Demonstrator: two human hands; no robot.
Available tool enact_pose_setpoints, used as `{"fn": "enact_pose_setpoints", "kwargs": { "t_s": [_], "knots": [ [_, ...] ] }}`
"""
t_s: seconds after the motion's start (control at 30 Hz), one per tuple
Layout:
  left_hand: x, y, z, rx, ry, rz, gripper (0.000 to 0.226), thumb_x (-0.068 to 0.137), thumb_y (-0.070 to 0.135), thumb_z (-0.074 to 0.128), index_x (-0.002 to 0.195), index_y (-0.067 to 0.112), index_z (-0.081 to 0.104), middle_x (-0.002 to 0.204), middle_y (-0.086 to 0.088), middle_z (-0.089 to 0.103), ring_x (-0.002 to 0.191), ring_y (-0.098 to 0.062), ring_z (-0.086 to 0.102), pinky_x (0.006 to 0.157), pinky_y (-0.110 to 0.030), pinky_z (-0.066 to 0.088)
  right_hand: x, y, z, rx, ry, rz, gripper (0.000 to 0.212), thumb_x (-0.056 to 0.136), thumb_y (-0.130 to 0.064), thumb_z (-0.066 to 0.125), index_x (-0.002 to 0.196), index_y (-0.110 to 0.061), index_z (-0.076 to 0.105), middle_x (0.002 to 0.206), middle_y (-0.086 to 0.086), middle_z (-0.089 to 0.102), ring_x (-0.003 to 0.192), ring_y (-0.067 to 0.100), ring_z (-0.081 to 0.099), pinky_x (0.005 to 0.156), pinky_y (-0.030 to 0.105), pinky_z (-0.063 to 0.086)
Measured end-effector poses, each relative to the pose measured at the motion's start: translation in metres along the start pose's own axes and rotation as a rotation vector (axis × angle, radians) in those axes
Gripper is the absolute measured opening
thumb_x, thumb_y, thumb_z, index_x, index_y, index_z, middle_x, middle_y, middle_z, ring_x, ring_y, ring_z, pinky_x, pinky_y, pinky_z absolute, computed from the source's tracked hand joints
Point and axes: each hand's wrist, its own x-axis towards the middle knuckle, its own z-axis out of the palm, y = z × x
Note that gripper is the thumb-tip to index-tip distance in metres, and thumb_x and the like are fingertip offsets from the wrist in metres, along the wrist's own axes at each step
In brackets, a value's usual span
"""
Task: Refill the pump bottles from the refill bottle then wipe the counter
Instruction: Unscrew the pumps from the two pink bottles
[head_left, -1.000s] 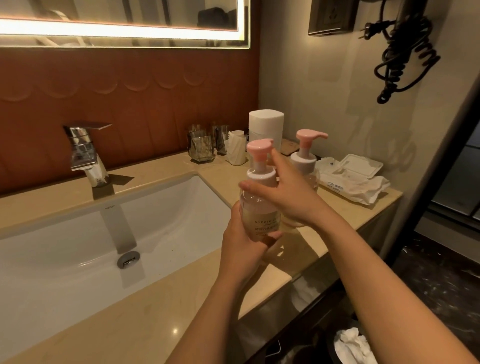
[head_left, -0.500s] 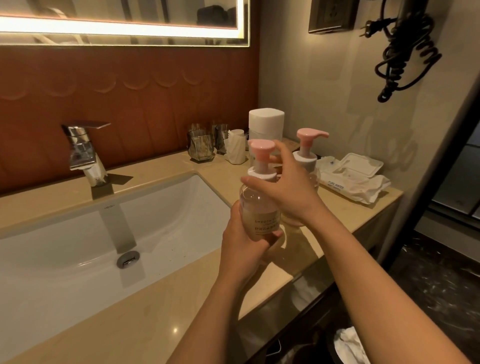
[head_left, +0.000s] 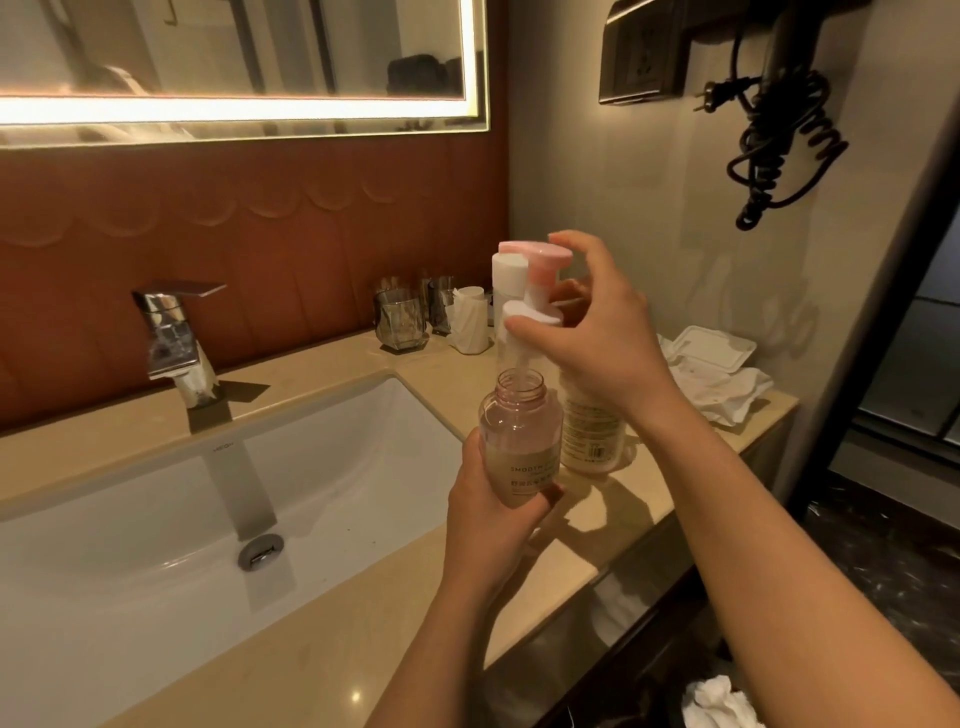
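My left hand (head_left: 491, 512) grips a clear pump bottle (head_left: 521, 437) with a beige label, held upright above the counter's front edge. Its neck is uncovered. My right hand (head_left: 597, 332) holds the pink-and-white pump head (head_left: 535, 280) lifted above that neck, its dip tube still reaching into the opening. A second pump bottle (head_left: 592, 431) stands on the counter (head_left: 332, 670) just behind, mostly hidden by my right hand. A tall white bottle (head_left: 506, 275) stands further back, partly hidden by the pump head.
A white sink basin (head_left: 156, 545) with a chrome tap (head_left: 174, 338) fills the left. Glasses (head_left: 401, 322) and a wrapped white cup (head_left: 470, 322) stand by the back wall. A wet-wipe pack (head_left: 711, 369) lies at the right end. A hairdryer cord (head_left: 779, 156) hangs on the wall.
My right hand has lifted the pump head up off the bottle that my left hand holds. The bottle's neck now stands uncovered.
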Motion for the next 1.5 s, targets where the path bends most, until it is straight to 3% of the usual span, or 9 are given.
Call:
{"fn": "enact_pose_setpoints", "kwargs": {
  "t_s": [0.33, 0.5, 0.6, 0.73, 0.87, 1.1, 1.2, 1.33, 1.5],
  "knots": [
    [0.003, -0.006, 0.000, 0.038, 0.014, 0.021, 0.077, 0.067, 0.033, 0.082, 0.128, 0.043, 0.036, 0.120, 0.020, 0.055, 0.110, 0.000, 0.053, 0.088, -0.025, 0.051, 0.024, -0.034, -0.022, 0.011, 0.109, -0.106, 0.062, 0.075, -0.029, 0.073, 0.130, -0.028, 0.044, 0.101, -0.013, 0.052, 0.083, 0.001, 0.052, 0.066, 0.011, 0.045],
    [0.002, -0.007, 0.001, 0.037, 0.016, 0.030, 0.079, 0.065, 0.038, 0.083, 0.128, 0.041, 0.036, 0.120, 0.018, 0.055, 0.110, -0.002, 0.054, 0.086, -0.023, 0.051, 0.030, -0.035, -0.036, 0.090, 0.190, -0.085, 0.059, 0.075, -0.032, 0.074, 0.127, -0.026, 0.046, 0.101, -0.015, 0.054, 0.087, 0.005, 0.056, 0.073, 0.021, 0.053],
    [0.001, -0.007, 0.001, 0.028, 0.016, 0.025, 0.077, 0.066, 0.034, 0.084, 0.127, 0.040, 0.037, 0.118, 0.019, 0.056, 0.108, -0.004, 0.056, 0.083, -0.020, 0.050, 0.028, -0.022, -0.047, 0.262, 0.244, 0.010, 0.058, 0.075, -0.030, 0.075, 0.125, -0.021, 0.047, 0.110, -0.006, 0.054, 0.096, 0.012, 0.059, 0.077, 0.032, 0.056],
    [0.002, -0.008, 0.001, 0.028, 0.016, 0.032, 0.078, 0.067, 0.034, 0.083, 0.128, 0.039, 0.036, 0.121, 0.017, 0.055, 0.110, -0.005, 0.054, 0.086, -0.026, 0.052, 0.013, 0.000, -0.064, 0.571, 0.326, 0.177, 0.054, 0.079, -0.020, 0.071, 0.128, -0.022, 0.046, 0.114, -0.008, 0.050, 0.103, 0.014, 0.058, 0.072, 0.025, 0.055],
    [0.002, -0.008, 0.001, 0.010, 0.015, 0.033, 0.075, 0.067, 0.029, 0.084, 0.125, 0.041, 0.037, 0.115, 0.021, 0.055, 0.108, -0.003, 0.055, 0.082, -0.021, 0.049, -0.015, 0.032, -0.080, 0.804, 0.401, 0.305, 0.054, 0.082, -0.011, 0.065, 0.128, -0.029, 0.041, 0.118, -0.003, 0.051, 0.103, 0.018, 0.059, 0.078, 0.030, 0.055],
    [0.003, -0.010, 0.001, -0.001, 0.007, 0.034, 0.078, 0.067, 0.030, 0.084, 0.126, 0.043, 0.034, 0.116, 0.020, 0.053, 0.109, -0.006, 0.054, 0.080, -0.018, 0.046, -0.065, 0.088, -0.089, 1.044, 0.769, 0.431, 0.072, 0.084, -0.011, 0.064, 0.144, -0.025, 0.026, 0.129, 0.009, 0.049, 0.110, 0.023, 0.058, 0.076, 0.030, 0.054],
    [0.003, -0.009, 0.001, -0.009, 0.008, 0.036, 0.078, 0.067, 0.028, 0.084, 0.127, 0.040, 0.034, 0.114, 0.021, 0.052, 0.109, -0.006, 0.053, 0.078, -0.015, 0.044, -0.080, 0.107, -0.080, 0.980, 0.906, 0.540, 0.062, 0.082, -0.014, 0.068, 0.134, -0.025, 0.035, 0.127, 0.007, 0.048, 0.107, 0.021, 0.056, 0.076, 0.033, 0.055],
    [0.003, -0.009, 0.001, -0.003, 0.004, 0.041, 0.078, 0.068, 0.028, 0.083, 0.128, 0.037, 0.035, 0.115, 0.018, 0.052, 0.109, -0.007, 0.053, 0.079, -0.016, 0.045, -0.085, 0.127, -0.053, 0.645, 0.995, 0.616, 0.049, 0.078, -0.021, 0.073, 0.116, -0.021, 0.042, 0.111, -0.005, 0.048, 0.098, 0.013, 0.057, 0.081, 0.034, 0.055],
    [0.003, -0.008, 0.002, 0.010, 0.012, 0.034, 0.079, 0.067, 0.030, 0.083, 0.126, 0.041, 0.033, 0.112, 0.023, 0.050, 0.109, -0.007, 0.052, 0.082, -0.021, 0.045, -0.061, 0.146, -0.027, 0.265, 0.765, 0.481, 0.059, 0.076, -0.022, 0.075, 0.125, -0.030, 0.041, 0.124, -0.010, 0.045, 0.112, 0.013, 0.050, 0.095, 0.030, 0.043]
  ]
}}
